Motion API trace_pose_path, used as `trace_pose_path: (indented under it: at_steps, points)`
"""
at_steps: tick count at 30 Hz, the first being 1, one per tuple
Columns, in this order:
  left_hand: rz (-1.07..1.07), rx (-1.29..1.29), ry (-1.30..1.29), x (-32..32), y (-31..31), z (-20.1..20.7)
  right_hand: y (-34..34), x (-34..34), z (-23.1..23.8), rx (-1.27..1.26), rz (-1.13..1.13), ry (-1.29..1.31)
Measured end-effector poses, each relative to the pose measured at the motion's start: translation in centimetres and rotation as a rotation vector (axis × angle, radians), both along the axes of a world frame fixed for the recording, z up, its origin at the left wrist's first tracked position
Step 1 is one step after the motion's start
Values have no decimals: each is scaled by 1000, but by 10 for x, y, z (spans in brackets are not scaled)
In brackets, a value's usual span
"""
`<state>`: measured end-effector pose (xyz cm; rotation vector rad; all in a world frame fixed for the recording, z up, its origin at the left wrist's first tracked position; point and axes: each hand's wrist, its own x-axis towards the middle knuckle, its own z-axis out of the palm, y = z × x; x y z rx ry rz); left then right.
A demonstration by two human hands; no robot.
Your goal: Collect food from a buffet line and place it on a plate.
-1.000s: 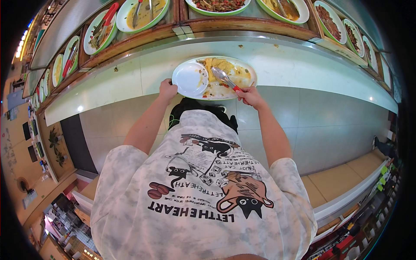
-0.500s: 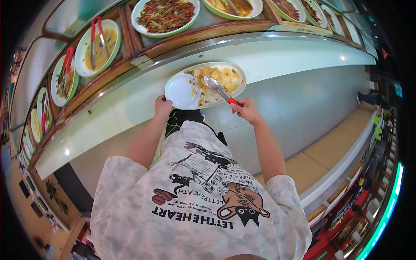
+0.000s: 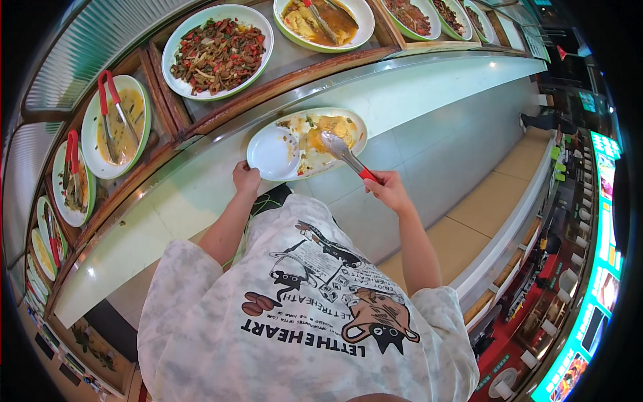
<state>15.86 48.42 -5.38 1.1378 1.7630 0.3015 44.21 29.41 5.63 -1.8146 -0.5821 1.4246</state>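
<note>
An oval white plate (image 3: 273,153) rests over the pale counter ledge, its far right half covered with yellow food (image 3: 337,126) and sauce. There is also a white round area at its left, which may be a bowl or a bare part of the plate; I cannot tell which. My left hand (image 3: 246,177) pinches the plate's near left rim. In my right hand (image 3: 390,190) are metal tongs (image 3: 349,159) with red grips, held by the handle end. The tongs' tips touch the yellow food.
Beyond the ledge (image 3: 429,94), a wooden-framed counter holds several serving dishes. Among them are a dish of meat with red peppers (image 3: 218,55), a dish of yellow food in sauce (image 3: 320,23), and a soupy dish with red-handled tongs (image 3: 115,127). A lit menu board (image 3: 583,315) stands far right.
The view has shifted, so the serving dishes appear lower and further left. My left hand keeps hold of the plate; the tongs stay at the yellow food.
</note>
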Motion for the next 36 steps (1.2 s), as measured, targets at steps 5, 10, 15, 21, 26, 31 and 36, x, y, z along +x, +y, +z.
trace_pose_path:
  at_steps: [5,10,15,21,26,31,36]
  points:
    - [-132,134,105,-3,-14,6,-3,23,44,54,-40,-27]
    - [-92,162,101,6,-32,13,28,75,72,139,-35,-81]
    - [-70,197,114,12,-54,0,89,108,91,223,-44,-98]
    - [-59,236,66,27,-72,1,152,129,72,27,195,-261]
    - [-30,87,13,29,-71,15,176,135,85,-24,201,-403]
    - [-17,103,19,33,-77,21,110,153,116,12,220,-579]
    - [-21,118,71,28,-74,27,5,115,107,-83,97,-353]
